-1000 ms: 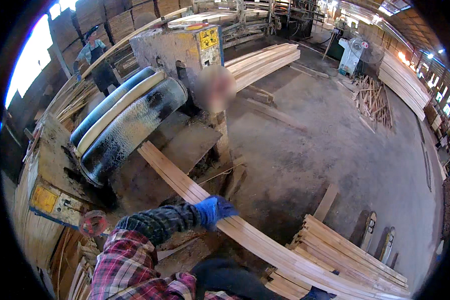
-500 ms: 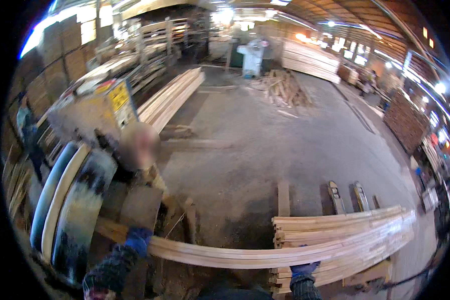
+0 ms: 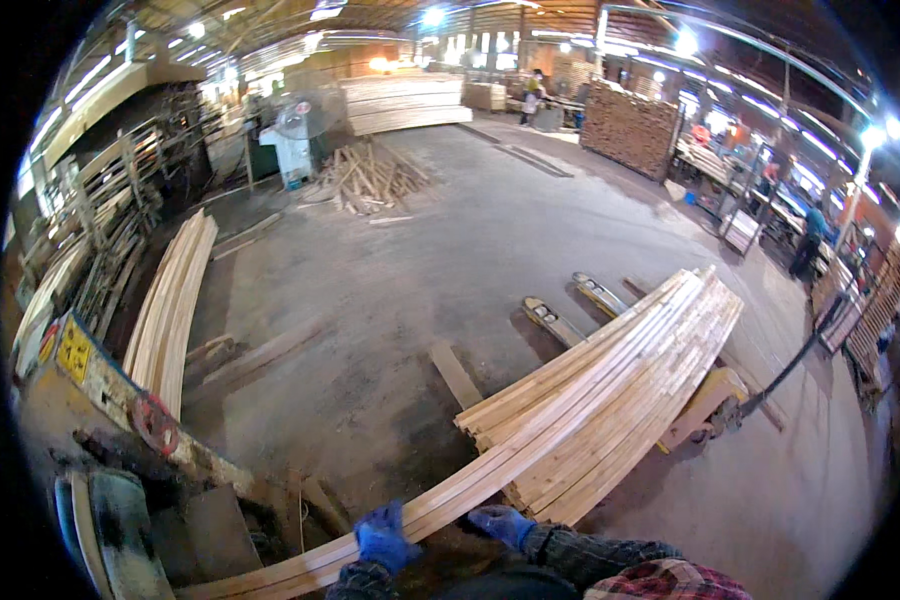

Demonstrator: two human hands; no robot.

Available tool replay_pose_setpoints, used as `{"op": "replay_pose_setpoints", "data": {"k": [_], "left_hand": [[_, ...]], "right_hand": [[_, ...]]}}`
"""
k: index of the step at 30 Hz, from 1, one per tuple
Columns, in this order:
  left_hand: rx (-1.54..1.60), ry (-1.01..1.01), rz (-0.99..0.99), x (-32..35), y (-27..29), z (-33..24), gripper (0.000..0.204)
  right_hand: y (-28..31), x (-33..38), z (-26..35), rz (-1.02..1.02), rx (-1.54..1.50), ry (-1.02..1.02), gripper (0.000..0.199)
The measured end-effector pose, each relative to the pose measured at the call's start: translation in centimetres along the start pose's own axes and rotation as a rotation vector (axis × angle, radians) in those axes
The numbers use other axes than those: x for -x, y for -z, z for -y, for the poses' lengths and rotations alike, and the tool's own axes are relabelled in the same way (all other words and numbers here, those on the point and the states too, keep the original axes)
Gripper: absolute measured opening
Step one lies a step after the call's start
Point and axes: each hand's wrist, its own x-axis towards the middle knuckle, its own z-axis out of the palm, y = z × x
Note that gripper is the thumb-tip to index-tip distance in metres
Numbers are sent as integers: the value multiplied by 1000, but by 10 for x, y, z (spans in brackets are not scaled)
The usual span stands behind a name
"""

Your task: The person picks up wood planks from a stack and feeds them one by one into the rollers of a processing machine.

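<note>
A few long pale wooden strips [image 3: 450, 505], lying side by side, run from the lower left up onto a stack of similar strips [image 3: 610, 445]. My left hand [image 3: 385, 537], in a blue glove, is closed around the strips near the bottom of the view. Beside their near edge is my right hand [image 3: 500, 524], also blue-gloved, its fingers loosely stretched toward the left. The far ends of the strips rest on the stack. Part of the right palm is hidden.
A yellow pallet jack [image 3: 705, 408] sits under the stack, its fork tips [image 3: 553, 318] showing beyond. At lower left stands a machine with a dark drum [image 3: 128, 525]. Another strip bundle [image 3: 175, 300], a scrap heap [image 3: 370, 178] and a person [image 3: 812, 240] are farther off.
My view has swung to the right. The strips have shifted away from the drum machine and now slant over the stack. My hands have come closer together, the right at the strips' near edge.
</note>
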Motion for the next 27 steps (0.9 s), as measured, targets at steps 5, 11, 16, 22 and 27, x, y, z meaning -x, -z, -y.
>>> {"op": "replay_pose_setpoints", "data": {"k": [5, 11, 16, 22, 27], "left_hand": [[132, -39, -43, 46, -20, 77, 96], [155, -26, -119, 85, -36, 154, 88], [59, -16, -178, 92, -5, 124, 90], [62, -254, -330, 11, -1, -21, 92], [225, -161, -255, -17, -13, -50, 85]], "right_hand": [[26, 23, 95, -14, 981, 822, 68], [124, 3, 111, -92, 1929, 469, 113], [84, -21, 88, -30, 1831, 407, 86], [-13, -45, 70, -26, 1734, 446, 93], [-33, -67, 7, -199, 1648, 901, 99]]}}
